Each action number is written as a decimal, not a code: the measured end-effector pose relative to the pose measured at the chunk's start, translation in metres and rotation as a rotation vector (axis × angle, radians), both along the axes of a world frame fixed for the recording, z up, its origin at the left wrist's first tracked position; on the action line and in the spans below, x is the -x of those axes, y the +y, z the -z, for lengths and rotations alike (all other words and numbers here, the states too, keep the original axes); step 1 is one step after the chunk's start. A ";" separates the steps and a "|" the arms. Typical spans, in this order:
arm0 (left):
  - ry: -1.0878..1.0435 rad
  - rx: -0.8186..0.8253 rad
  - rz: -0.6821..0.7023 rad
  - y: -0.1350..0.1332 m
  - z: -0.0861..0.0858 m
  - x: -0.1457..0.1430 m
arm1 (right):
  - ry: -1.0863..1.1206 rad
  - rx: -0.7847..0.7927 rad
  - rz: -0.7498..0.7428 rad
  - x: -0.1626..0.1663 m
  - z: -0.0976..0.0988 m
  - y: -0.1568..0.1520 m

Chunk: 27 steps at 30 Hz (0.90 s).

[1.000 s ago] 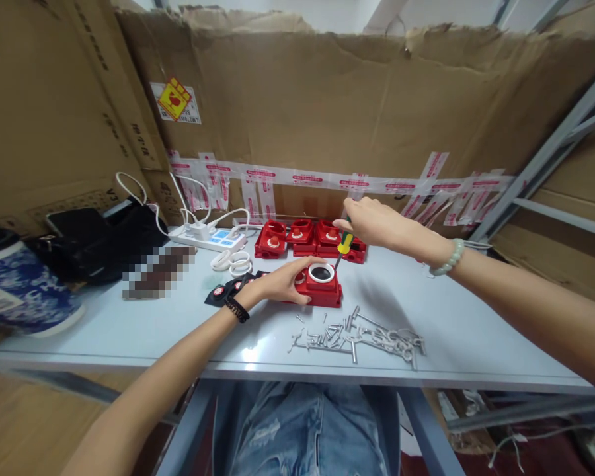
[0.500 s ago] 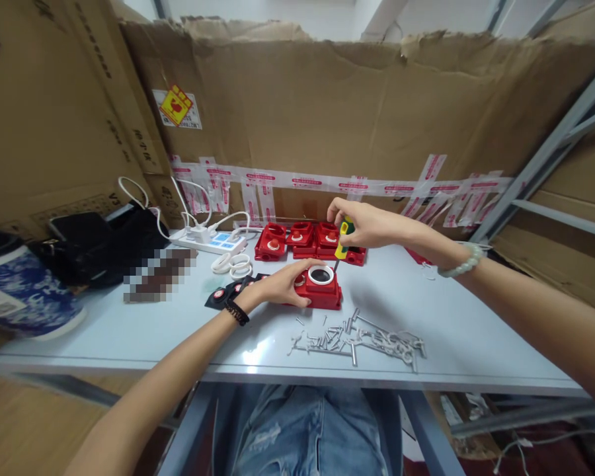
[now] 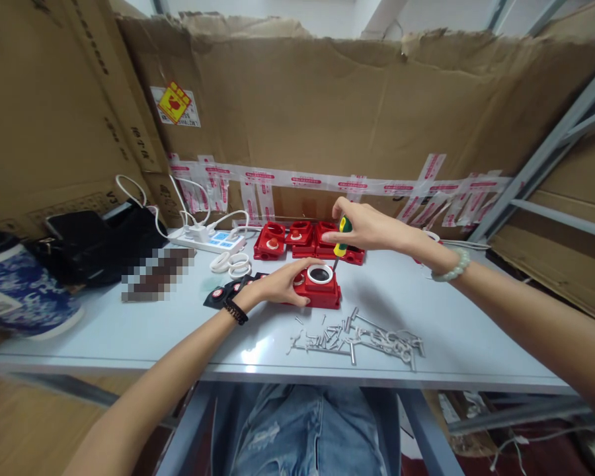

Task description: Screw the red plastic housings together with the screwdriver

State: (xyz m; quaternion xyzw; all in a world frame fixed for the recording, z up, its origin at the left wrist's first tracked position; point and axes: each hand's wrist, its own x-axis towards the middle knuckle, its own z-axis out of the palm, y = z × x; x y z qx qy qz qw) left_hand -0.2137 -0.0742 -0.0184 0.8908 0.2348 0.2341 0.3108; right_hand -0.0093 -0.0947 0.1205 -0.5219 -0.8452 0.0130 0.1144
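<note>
A red plastic housing with a white ring around a dark round opening lies on the table in front of me. My left hand grips its left part, thumb on the near side, covering much of it. Above its right edge, my right hand has its fingers around the handle of a green and yellow screwdriver. The shaft points down, its tip at the housing's corner beside the ring; any screw there is too small to see. Black square pieces lie partly under my left wrist.
Screws and metal rods are heaped near the table's front edge. Several red housings stand at the back. White rings, a power strip, a black bag and a blue-white cup are leftward. Cardboard walls the back.
The fingers of my right hand have shifted on the screwdriver handle, and the wrist has turned slightly. My left hand and the red housing stay in place.
</note>
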 end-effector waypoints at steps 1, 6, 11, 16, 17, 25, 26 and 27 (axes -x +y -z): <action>0.003 -0.003 -0.004 0.000 0.000 0.000 | -0.007 -0.027 0.033 0.001 0.001 0.000; -0.001 -0.004 -0.009 0.000 0.000 0.000 | 0.054 -0.030 -0.023 0.001 0.002 0.005; 0.009 -0.010 -0.021 0.000 0.001 0.000 | 0.017 -0.057 0.008 -0.001 0.004 0.008; -0.002 -0.015 -0.009 0.001 0.001 0.000 | 0.101 -0.051 -0.073 -0.003 0.007 0.010; -0.007 -0.020 -0.004 0.001 0.002 0.001 | 0.125 -0.028 -0.097 -0.003 0.007 0.009; 0.003 -0.017 -0.016 0.002 0.003 0.002 | 0.021 -0.124 0.028 0.000 0.010 0.008; 0.008 -0.016 -0.017 0.001 0.003 0.002 | 0.038 -0.100 0.025 -0.001 0.009 0.008; 0.010 -0.017 -0.017 0.001 0.002 0.002 | 0.056 -0.072 0.017 -0.002 0.008 0.008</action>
